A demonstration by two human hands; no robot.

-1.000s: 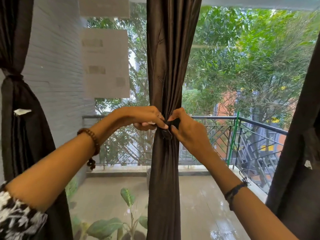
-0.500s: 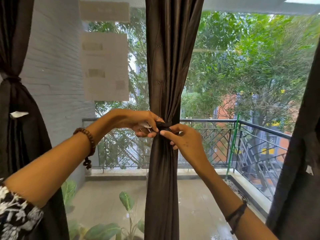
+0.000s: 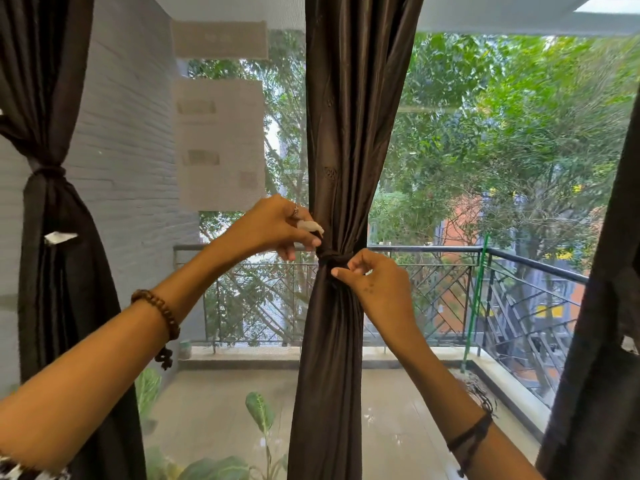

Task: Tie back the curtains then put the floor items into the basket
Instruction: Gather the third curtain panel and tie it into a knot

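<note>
A dark brown curtain [image 3: 349, 133] hangs in the middle of the window, gathered at its waist by a dark tie-back [image 3: 330, 259]. My left hand [image 3: 273, 226] pinches the tie-back's end with a small white tag [image 3: 310, 226] at the curtain's left side. My right hand [image 3: 374, 282] has its fingers curled, pinching the tie at the knot from the right. No basket or floor items are in view.
A second dark curtain [image 3: 52, 237] at the left is tied at its waist, with a white tag on it. Another dark curtain [image 3: 602, 306] hangs at the right edge. Paper sheets [image 3: 220, 143] stick to the glass. Green plants [image 3: 259, 414] stand below, and a balcony railing [image 3: 519, 261] lies outside.
My head has tilted up a little. My left hand rose and pulled the tie end up and left; my right hand shifted to the right side of the knot, which looks tighter.
</note>
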